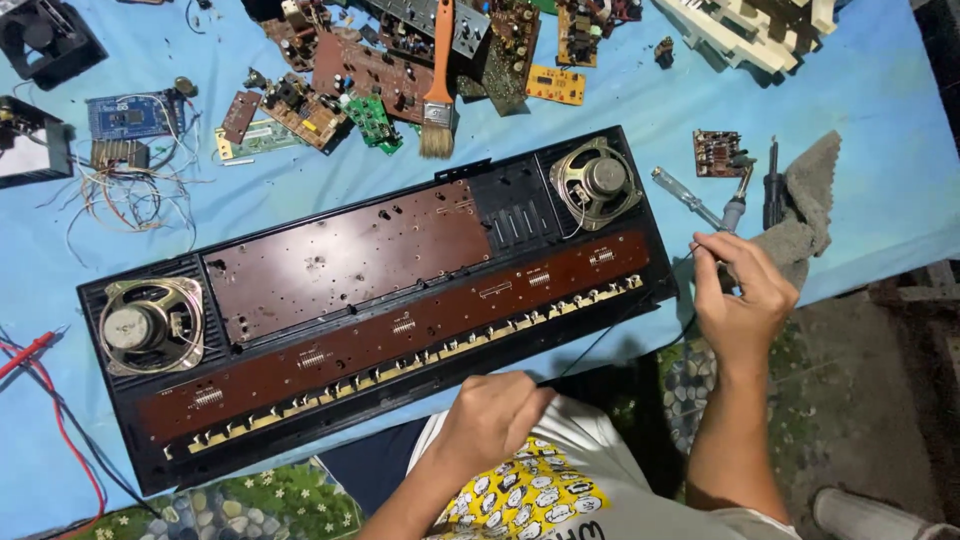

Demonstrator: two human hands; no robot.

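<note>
An opened black keyboard housing (150, 440) lies tilted across the blue table, its brown circuit boards (345, 258) exposed and a round speaker (150, 325) at the left end, another speaker (597, 182) at the right. My left hand (490, 418) is curled at the housing's near edge, fingers closed; whether it grips anything is hidden. My right hand (738, 296) sits just past the housing's right end, fingers pinched on a thin black wire (612, 335) that trails off the edge. A soldering iron (737, 205) lies right beyond those fingers.
A paintbrush (438, 85) and several loose circuit boards (372, 75) crowd the far side. A clear-handled screwdriver (685, 195), a dark tool (772, 185) and a grey rag (808, 215) lie at right. Red probe leads (40, 380) run at the left edge. Cream keys (750, 30) are stacked top right.
</note>
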